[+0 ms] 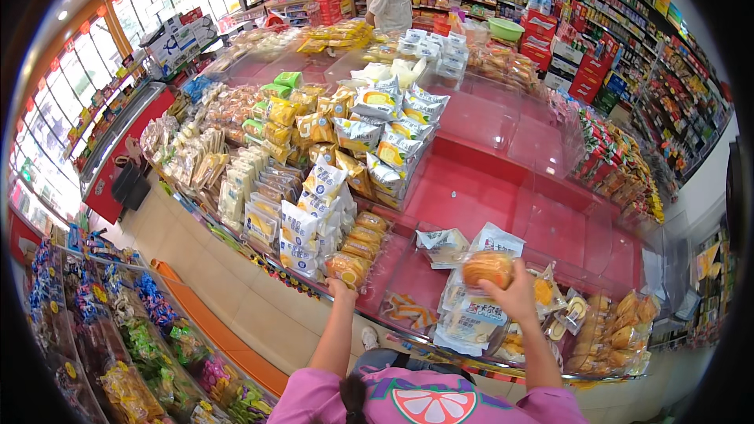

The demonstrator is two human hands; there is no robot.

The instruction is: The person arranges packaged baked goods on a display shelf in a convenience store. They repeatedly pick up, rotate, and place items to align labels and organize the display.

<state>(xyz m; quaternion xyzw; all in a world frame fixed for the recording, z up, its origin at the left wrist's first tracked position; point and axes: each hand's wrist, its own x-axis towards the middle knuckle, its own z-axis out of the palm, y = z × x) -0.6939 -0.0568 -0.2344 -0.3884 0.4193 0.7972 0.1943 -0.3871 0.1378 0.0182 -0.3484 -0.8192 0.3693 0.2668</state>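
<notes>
My right hand point(513, 297) grips a round golden bun in clear wrap point(486, 270). It is held above white printed bread bags point(468, 327) at the front of the red display stand point(465, 179). On the left, my left hand point(341, 290) is at the lower edge of a wrapped bun with a round label point(346, 268), its fingers against the wrap. That bun is the nearest in a row of wrapped buns point(365, 235). White bread packs point(300, 238) are stacked to the left of this row. A flat striped pack point(409, 310) lies between my hands.
Clear plastic dividers point(542, 188) split the stand into bays. Silver-and-yellow cake bags point(397, 144) are piled behind the bun row. Wrapped breads point(618, 330) fill the right front corner. A candy rack point(147, 330) stands at left across a tiled aisle point(235, 282). A person point(392, 9) is behind the stand.
</notes>
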